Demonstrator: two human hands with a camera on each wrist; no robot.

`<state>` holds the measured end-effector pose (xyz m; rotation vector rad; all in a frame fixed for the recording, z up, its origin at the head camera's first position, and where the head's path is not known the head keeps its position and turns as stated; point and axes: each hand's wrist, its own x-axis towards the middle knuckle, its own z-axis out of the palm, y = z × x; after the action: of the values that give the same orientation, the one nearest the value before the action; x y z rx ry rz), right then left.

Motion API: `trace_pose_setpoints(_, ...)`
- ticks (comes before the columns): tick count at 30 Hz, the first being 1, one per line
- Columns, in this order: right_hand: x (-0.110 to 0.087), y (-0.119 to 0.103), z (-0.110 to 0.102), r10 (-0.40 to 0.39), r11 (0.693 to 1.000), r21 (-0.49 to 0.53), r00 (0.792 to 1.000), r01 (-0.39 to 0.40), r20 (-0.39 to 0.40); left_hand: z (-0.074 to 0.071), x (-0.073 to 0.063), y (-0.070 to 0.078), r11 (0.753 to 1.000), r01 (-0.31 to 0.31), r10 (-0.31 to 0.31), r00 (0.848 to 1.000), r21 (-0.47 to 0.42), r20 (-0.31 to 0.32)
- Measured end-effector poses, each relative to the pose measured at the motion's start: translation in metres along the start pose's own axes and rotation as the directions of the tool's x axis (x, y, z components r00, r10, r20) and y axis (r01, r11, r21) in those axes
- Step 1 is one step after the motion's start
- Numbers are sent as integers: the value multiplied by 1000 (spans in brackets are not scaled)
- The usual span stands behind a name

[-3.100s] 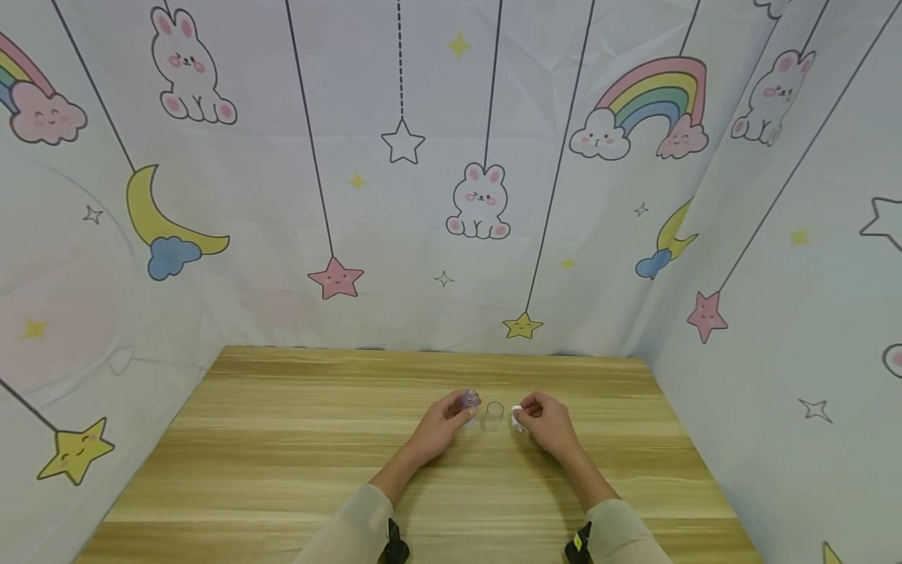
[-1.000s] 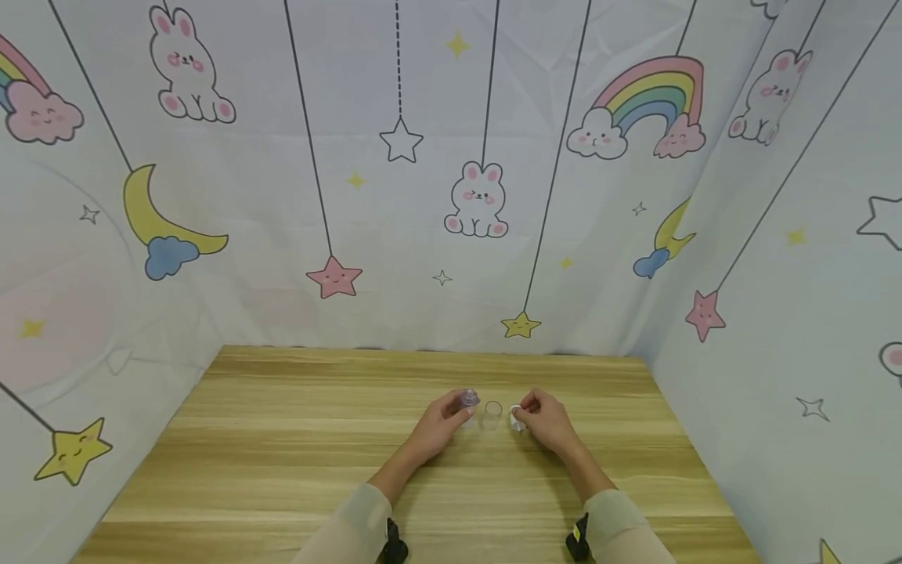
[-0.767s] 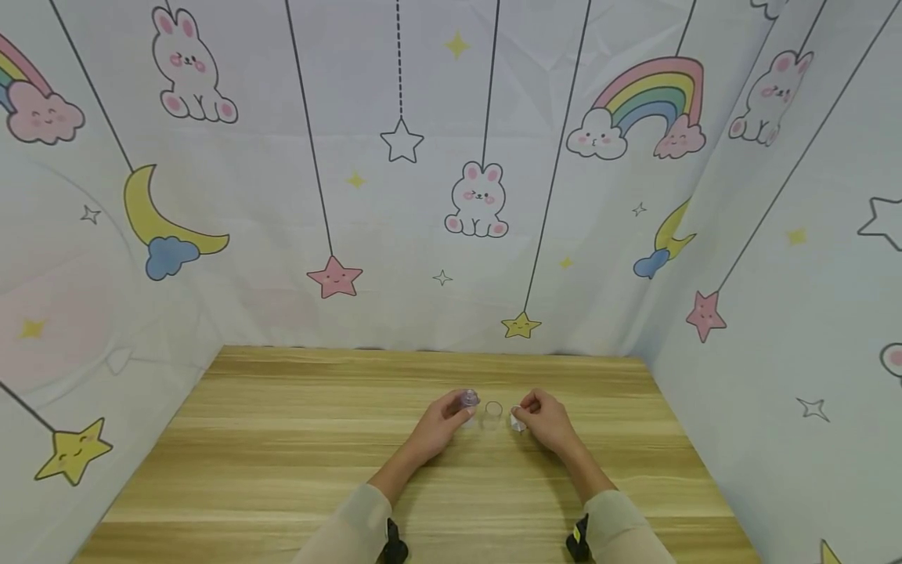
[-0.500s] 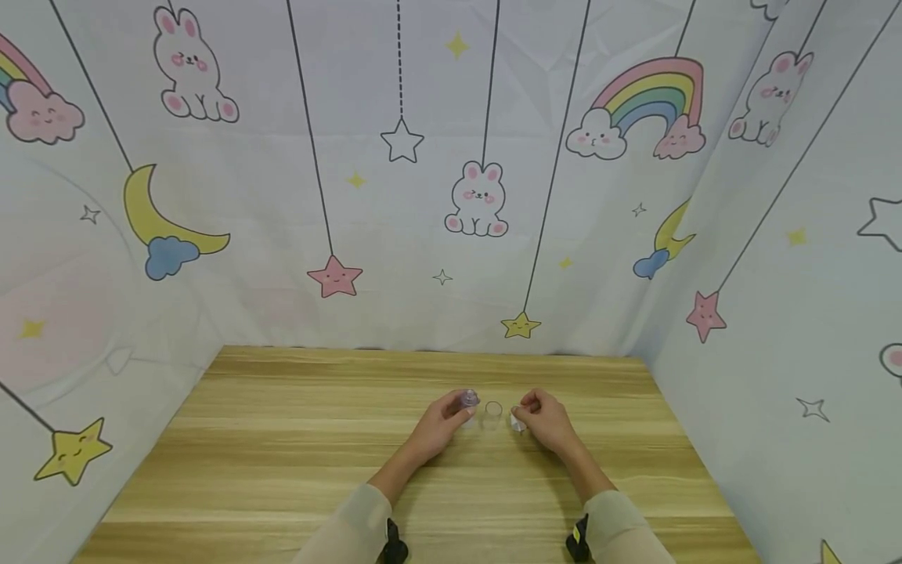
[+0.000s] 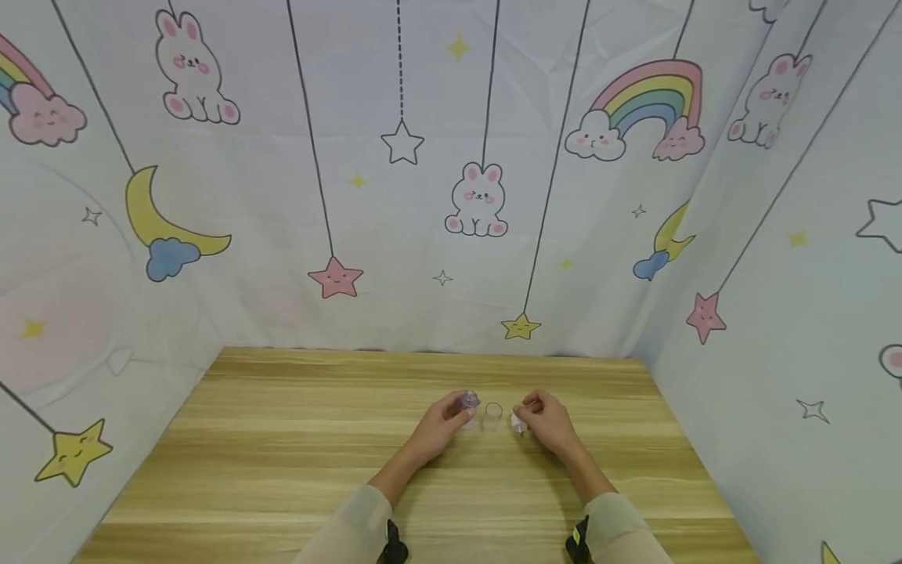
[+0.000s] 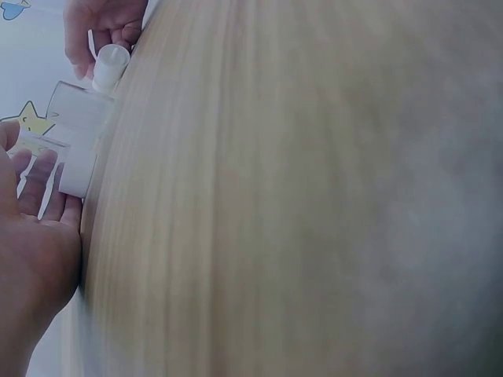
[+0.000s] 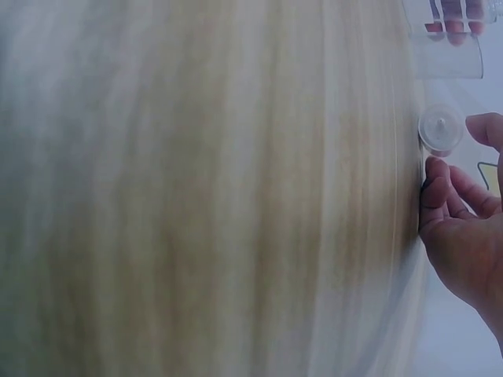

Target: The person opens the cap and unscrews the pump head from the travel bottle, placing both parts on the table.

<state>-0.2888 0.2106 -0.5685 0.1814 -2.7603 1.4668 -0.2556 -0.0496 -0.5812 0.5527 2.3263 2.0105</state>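
My left hand point(image 5: 437, 423) holds a small clear container point(image 5: 469, 399) with a purplish tint at its top; its lower part point(image 6: 77, 169) looks white in the left wrist view. The fingers lie round its far side and the thumb is at the near side. Just right of it stands a clear, colourless cylinder point(image 5: 492, 417) with a thin round rim, touched by neither hand. My right hand point(image 5: 550, 423) pinches a small white cylindrical piece point(image 5: 518, 424) between thumb and fingers. In the right wrist view its round end point(image 7: 441, 128) shows a small knob in the centre.
The wood-grain table point(image 5: 296, 446) stretches out around both hands. Behind it and at the sides hangs a white cloth point(image 5: 395, 313) printed with rabbits, stars and rainbows. A dark device point(image 5: 395, 543) sits at the left wrist, another point(image 5: 579, 540) at the right.
The white piece in the right hand has turned and tilted a little, its lower end now pointing more toward the near side. The left hand, its container and the clear cylinder stay put.
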Motion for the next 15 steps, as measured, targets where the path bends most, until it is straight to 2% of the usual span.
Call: trace_pose_setpoints(15,2,7,3,23,998,52,998,-21,-50,0,0,-2,1000,5,-5,1000,-23,6)
